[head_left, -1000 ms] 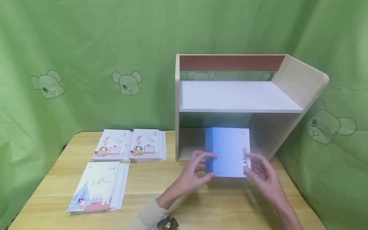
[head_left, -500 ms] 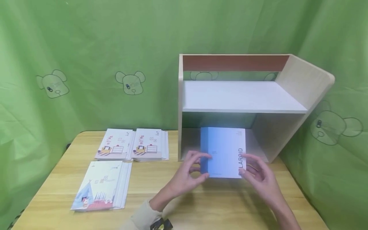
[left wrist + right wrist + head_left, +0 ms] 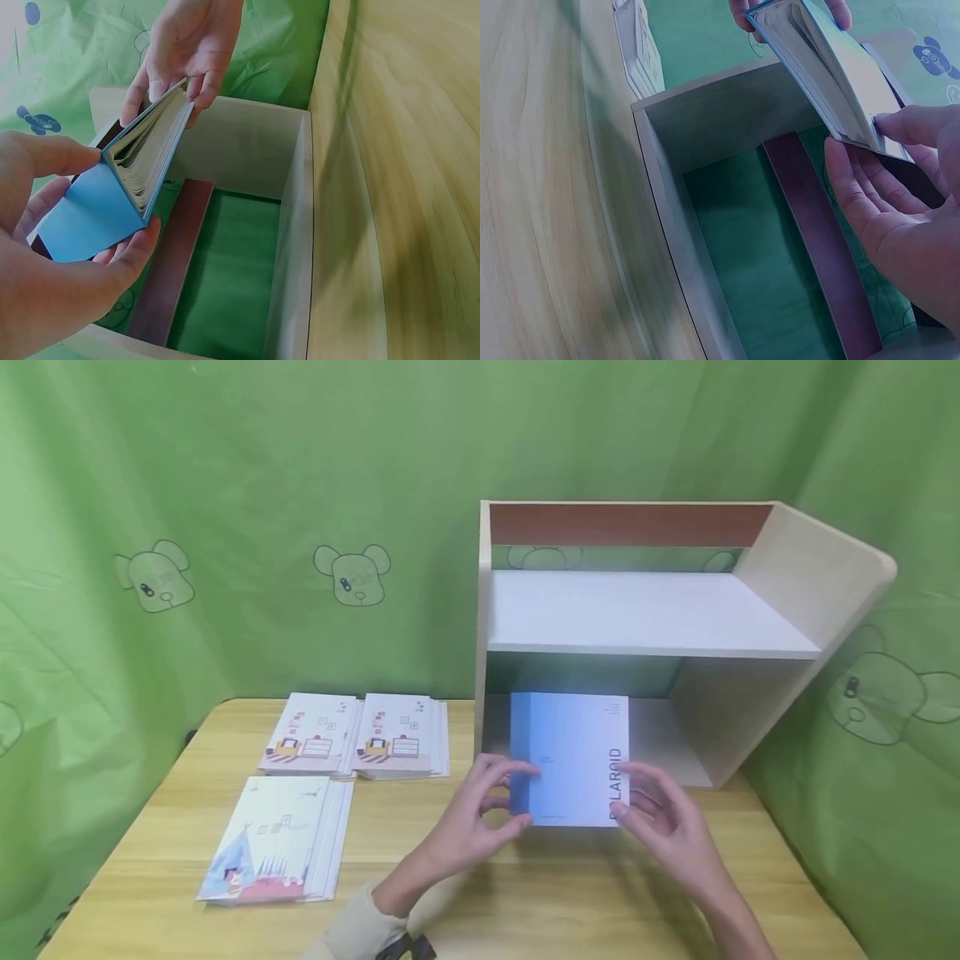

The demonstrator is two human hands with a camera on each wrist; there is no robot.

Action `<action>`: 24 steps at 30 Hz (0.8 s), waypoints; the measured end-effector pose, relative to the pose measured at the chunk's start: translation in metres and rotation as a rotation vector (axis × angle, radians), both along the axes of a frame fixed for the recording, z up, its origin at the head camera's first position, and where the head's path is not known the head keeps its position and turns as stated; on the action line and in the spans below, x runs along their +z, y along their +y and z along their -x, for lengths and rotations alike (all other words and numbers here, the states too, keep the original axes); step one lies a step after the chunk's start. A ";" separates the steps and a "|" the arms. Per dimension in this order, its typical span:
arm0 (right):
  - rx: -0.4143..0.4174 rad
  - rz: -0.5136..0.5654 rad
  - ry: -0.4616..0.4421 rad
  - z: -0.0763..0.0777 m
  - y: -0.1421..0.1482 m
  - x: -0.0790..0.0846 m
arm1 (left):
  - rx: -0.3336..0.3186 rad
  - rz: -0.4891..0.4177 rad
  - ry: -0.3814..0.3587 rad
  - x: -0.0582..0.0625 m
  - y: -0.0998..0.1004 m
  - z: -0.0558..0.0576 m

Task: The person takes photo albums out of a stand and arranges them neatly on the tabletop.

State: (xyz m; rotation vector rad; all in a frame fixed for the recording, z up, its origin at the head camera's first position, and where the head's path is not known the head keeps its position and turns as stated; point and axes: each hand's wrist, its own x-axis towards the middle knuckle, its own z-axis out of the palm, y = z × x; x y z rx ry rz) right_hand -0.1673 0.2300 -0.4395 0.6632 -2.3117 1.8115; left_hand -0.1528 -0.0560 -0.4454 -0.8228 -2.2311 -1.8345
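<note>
A photo album [image 3: 573, 752] with a cover fading from blue to white and dark lettering up its right side is held up in front of the shelf's lower compartment. My left hand [image 3: 465, 818] grips its blue spine side, thumb low and fingers above. On the opposite edge, my right hand [image 3: 671, 827] pinches the covers between thumb and fingers. The left wrist view looks along the album [image 3: 94, 214] at the blue spine and its fanned page edges. In the right wrist view the pages of the album [image 3: 832, 75] stand slightly apart between the covers.
A wooden two-level shelf [image 3: 652, 614] stands at the table's back right. Left of it lie two stacks of white illustrated books, one stack [image 3: 311, 735] beside another stack [image 3: 397, 735]. A third stack [image 3: 270, 839], with a tent picture, lies nearer the front. Green curtain [image 3: 247, 485] surrounds the table.
Both hands have carried the album leftward relative to the shelf, keeping their hold on both sides. The head view has shifted slightly, so the shelf and stacks appear farther right.
</note>
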 end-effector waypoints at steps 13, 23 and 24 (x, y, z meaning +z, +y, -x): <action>0.033 -0.027 0.016 0.002 -0.017 -0.001 | 0.020 0.000 -0.025 0.001 -0.019 -0.010; 0.101 -0.009 0.070 0.009 -0.033 0.001 | 0.051 -0.039 -0.043 0.000 -0.033 -0.015; 0.112 -0.006 0.067 0.009 -0.034 0.000 | 0.055 -0.041 -0.047 -0.001 -0.034 -0.016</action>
